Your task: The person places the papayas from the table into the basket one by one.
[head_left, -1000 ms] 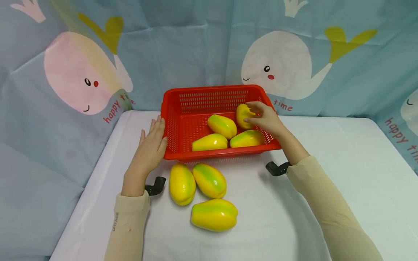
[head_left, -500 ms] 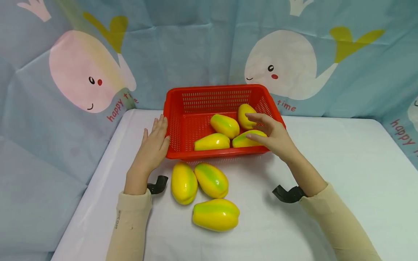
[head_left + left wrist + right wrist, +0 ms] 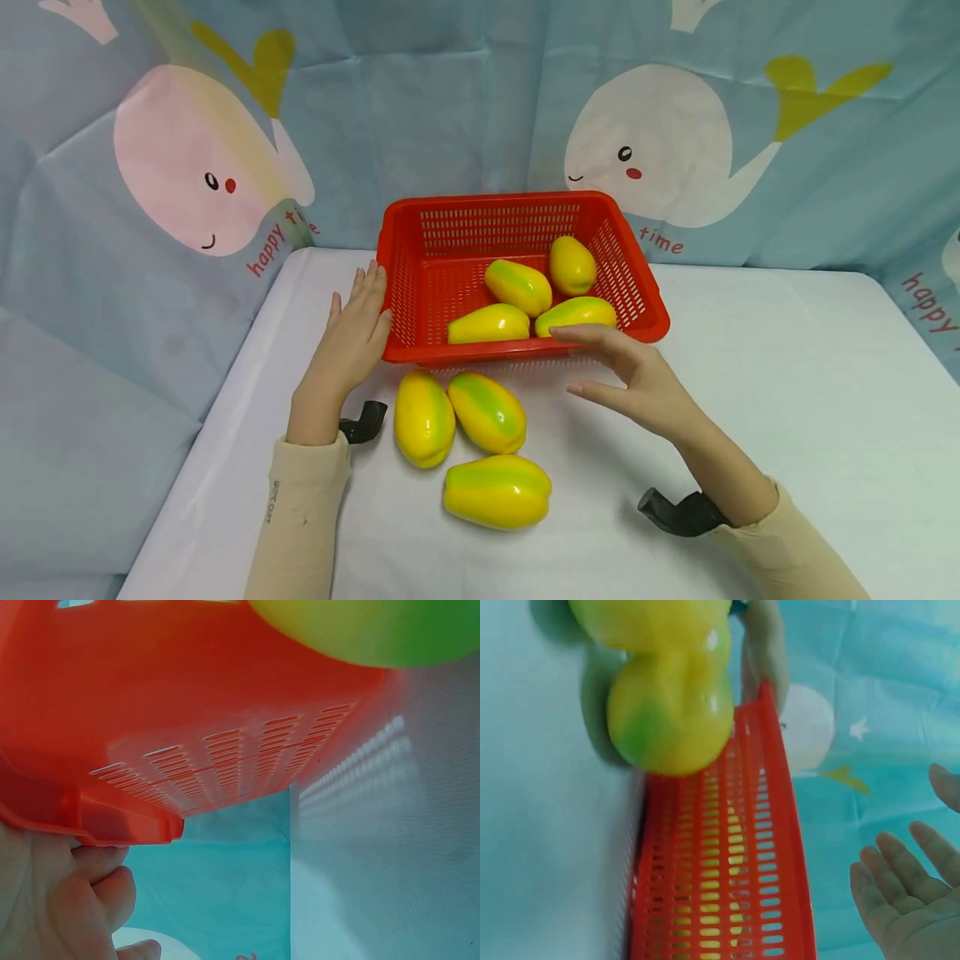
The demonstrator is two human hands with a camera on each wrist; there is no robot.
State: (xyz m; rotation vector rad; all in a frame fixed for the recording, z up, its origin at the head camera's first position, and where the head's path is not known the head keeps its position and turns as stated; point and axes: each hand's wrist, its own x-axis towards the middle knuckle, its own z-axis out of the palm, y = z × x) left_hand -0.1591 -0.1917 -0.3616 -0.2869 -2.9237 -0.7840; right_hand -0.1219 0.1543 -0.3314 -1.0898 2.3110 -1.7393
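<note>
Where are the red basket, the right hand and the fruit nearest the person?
Red basket (image 3: 456, 287), head view: bare inner floor.
Right hand (image 3: 651, 390), head view: near thumb's base.
Nearest fruit (image 3: 498, 492), head view: its middle.

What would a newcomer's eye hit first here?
Probably the red basket toward the far side of the white table, with four glossy yellow-green fruits inside. Three more fruits lie on the table in front of it. Then the hands: the left hand at the basket's left end, the right hand by its front right, holding nothing.
</note>
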